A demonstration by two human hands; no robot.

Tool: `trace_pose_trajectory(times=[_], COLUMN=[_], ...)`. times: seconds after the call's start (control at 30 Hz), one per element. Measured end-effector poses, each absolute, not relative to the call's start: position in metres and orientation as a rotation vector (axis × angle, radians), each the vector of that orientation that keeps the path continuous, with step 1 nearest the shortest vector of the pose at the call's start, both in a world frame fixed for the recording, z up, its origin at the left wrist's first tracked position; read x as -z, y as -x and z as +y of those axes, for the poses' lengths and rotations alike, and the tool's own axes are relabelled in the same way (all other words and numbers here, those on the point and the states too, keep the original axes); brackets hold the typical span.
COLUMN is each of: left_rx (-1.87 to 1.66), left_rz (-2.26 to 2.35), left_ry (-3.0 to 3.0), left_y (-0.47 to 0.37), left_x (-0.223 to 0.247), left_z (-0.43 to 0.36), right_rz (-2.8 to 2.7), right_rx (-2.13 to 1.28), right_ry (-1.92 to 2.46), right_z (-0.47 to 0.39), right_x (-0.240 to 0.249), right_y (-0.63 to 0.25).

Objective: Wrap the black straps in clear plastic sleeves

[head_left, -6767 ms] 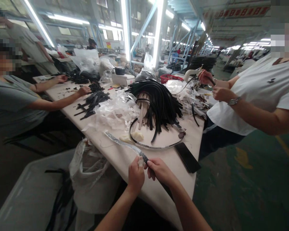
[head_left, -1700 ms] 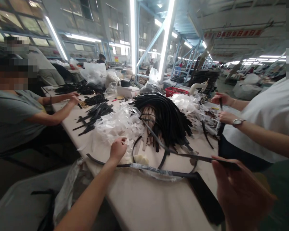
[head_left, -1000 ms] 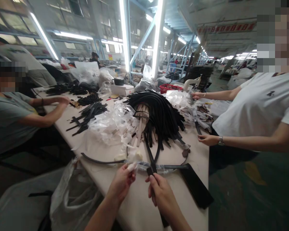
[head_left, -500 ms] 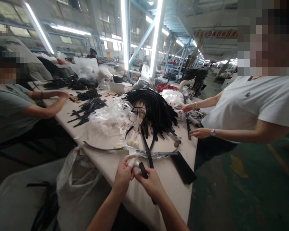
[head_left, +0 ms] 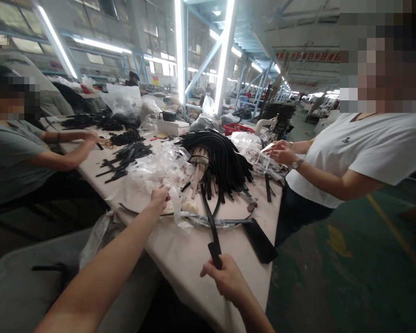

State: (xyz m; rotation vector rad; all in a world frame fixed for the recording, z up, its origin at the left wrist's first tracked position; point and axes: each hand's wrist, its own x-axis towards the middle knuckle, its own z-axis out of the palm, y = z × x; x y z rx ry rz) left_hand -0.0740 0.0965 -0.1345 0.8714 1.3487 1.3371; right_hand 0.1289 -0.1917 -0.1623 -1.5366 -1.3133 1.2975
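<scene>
My left hand (head_left: 159, 198) is stretched out over the table, fingers closed on a thin white plastic strip (head_left: 175, 201) that dangles to its right. Just beyond it lies a heap of crumpled clear plastic film (head_left: 156, 166). Near the table's front edge, my right hand (head_left: 225, 275) grips a black strap (head_left: 214, 254) close to one end. Another black strap (head_left: 210, 212) runs behind it toward a large bundle of black straps (head_left: 225, 157). Partly wrapped in clear plastic, a thin curved strip (head_left: 222, 223) lies across the table between my hands and the bundle.
A flat black block (head_left: 260, 243) rests at the table's right edge. To the right, a co-worker in a white shirt (head_left: 350, 152) handles a white strip. Another person (head_left: 14, 162) works at the left beside piles of short black straps (head_left: 126, 159). A red basket (head_left: 241, 128) stands farther back.
My left hand has moved away, forward and left, carrying the white plastic strip off the strap. My right hand has shifted slightly right and down with the strap. The right co-worker's hands have come together.
</scene>
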Motion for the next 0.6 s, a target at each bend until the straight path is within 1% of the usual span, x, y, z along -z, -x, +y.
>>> trace_pose_trajectory(times=[0.1,0.17,0.23,0.37,0.43,0.5,0.6], left_rx=[-1.309,-1.280,-1.243,-1.187,-1.206,-1.238,-1.218], left_rz=[1.314,1.261,1.170,0.962,0.951,0.957,0.934], left_ry=[-0.848,-0.858,-0.874,-0.809,-0.776,-0.762,-0.710], left_y=[0.072,0.064,0.052,0.034,0.035,0.042,0.057], left_x=[0.124,0.121,0.120,0.119,0.119,0.120,0.121], left_z=[0.099,0.085,0.059,0.001,-0.014,-0.014,0.006], right_rz=[-1.205,-1.141,-1.109,-1.123,-1.134,-1.101,-1.032], right_rx=[-1.142,-1.010,-0.959,-1.172,-1.252,-1.297,-1.410], right_ry=[1.573,1.534,1.441,1.212,1.197,1.246,1.283], right_z=[-0.179,-0.160,-0.137,-0.098,-0.092,-0.096,-0.107], right_x=[0.164,0.160,0.153,0.146,0.152,0.162,0.176], right_y=[-0.132,-0.132,-0.127,-0.102,-0.088,-0.080,-0.080])
